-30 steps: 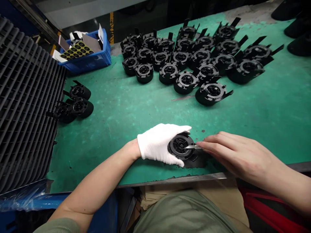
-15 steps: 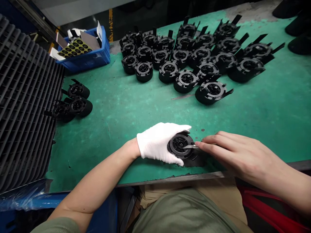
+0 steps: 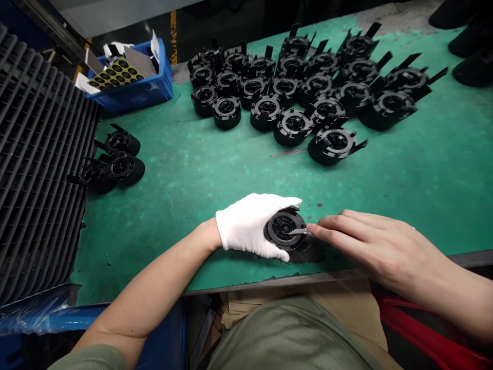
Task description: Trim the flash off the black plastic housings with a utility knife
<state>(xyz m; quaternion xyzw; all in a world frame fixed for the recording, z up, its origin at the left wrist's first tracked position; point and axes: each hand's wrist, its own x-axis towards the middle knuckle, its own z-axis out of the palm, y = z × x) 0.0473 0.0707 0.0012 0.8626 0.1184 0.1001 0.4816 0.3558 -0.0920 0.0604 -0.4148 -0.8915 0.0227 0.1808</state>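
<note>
My left hand (image 3: 254, 226), in a white glove, is wrapped round the left side of a round black plastic part (image 3: 279, 226) near the table's front edge. Its thumb and fingers curve along opposite sides of the rim. My bare right hand (image 3: 370, 241) pinches a knife (image 3: 298, 231) with a thin pale blade. The blade lies over the part's ribbed face, its tip close to the centre. My fingers hide most of the knife's handle. Whether the tip touches the face I cannot tell.
Many similar black parts (image 3: 295, 123) stand in rows at the back of the green table (image 3: 215, 164). Several more (image 3: 125, 167) sit at the left beside stacked black grids (image 3: 34, 154). A blue bin (image 3: 154, 87) holds sticker sheets. Dark cones (image 3: 475, 67) stand far right.
The view has shifted very slightly. Both hands keep their hold, and the blade stays at nearly the same place over the part's face.
</note>
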